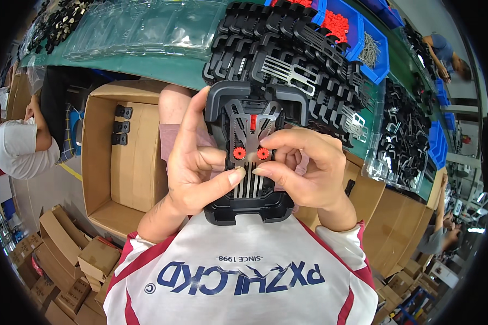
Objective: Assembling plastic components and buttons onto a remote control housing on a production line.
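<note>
in the head view, our black holder (249, 210) stands just in front of the white shirt (238, 303), between our hands. our left hand (190, 181) appears to grip its left edge, thumb over the front, forefinger raised; our right hand (321, 168) brackets the right red gear (263, 154) with thumb and forefinger, though we cannot tell whether they pinch it. if we push harder on that side, we could tilt the holder or leave that gear uneven with the left red gear (239, 154); a slack left hold could let everything slip.
</note>
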{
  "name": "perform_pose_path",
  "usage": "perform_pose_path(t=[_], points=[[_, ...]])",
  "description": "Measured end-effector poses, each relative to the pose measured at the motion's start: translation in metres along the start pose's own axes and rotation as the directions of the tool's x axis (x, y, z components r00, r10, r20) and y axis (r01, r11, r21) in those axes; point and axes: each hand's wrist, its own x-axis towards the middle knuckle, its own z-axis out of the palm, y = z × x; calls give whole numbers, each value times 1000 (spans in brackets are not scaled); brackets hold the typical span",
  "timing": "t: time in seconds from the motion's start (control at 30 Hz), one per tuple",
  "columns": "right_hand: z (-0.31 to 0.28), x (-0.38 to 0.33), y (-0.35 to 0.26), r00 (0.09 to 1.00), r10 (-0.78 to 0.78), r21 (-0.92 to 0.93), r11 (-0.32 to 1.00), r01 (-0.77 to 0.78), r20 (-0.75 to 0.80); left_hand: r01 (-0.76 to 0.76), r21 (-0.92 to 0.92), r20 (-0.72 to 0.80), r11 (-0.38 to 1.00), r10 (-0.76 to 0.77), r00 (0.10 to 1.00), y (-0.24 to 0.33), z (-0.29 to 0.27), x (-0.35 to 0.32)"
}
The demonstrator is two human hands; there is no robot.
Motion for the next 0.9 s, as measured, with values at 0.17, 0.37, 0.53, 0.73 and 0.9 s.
perform_pose_path(t=[0.17,0.37,0.53,0.73,0.9], points=[[-2,-3,3,993,93,110,990,-84,-74,-2,42,-46,999,4,999,3,8,0],[-10,-5,13,995,83,218,972,-93,55,-139,278,89,951,119,989,3,0,4],[-27,1,3,966,203,266,934,-240,162,-280,450,202,848,208,957,-2,0,11],[-125,69,17,918,362,-103,919,-381,-159,-205,284,45,937,201,979,1,2,0],[-257,117,116,765,73,-638,505,-582,-640,-96,137,-42,986,103,994,6,5,-11]])
